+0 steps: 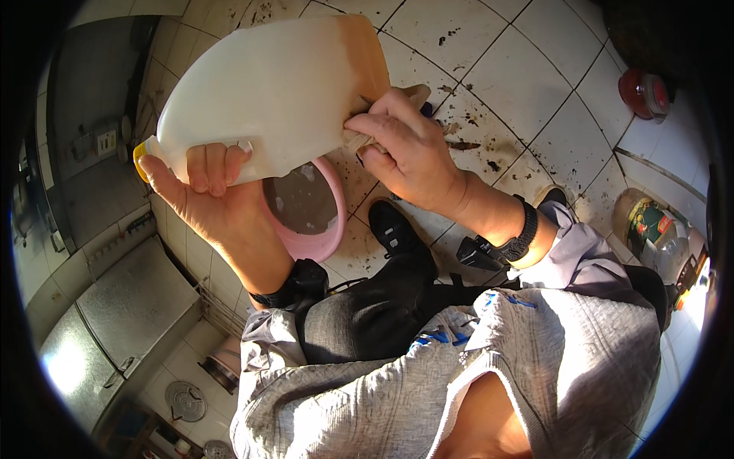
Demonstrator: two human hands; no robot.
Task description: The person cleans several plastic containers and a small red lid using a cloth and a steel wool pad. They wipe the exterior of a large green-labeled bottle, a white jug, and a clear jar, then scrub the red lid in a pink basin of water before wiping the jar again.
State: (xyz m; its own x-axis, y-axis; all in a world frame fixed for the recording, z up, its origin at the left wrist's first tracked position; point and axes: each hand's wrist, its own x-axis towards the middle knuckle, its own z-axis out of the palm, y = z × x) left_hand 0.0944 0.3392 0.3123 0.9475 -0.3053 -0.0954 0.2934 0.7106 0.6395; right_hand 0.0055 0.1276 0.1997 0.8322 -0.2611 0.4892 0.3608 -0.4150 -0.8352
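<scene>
A large translucent plastic jug with a yellow cap is held up on its side, cap to the left. Orange-brown liquid or residue shows at its base end, on the right. My left hand grips the jug's handle, fingers through the opening and thumb by the cap. My right hand pinches a brownish cloth against the lower right part of the jug. Beneath the jug, a pink basin with murky grey water stands on the floor, partly hidden by the jug and my left forearm.
Dark debris lies scattered on the white tiled floor. A red container stands at the upper right, and a clear plastic bottle with a green label is at the right. Metal cabinet doors are at the left. My shoe is beside the basin.
</scene>
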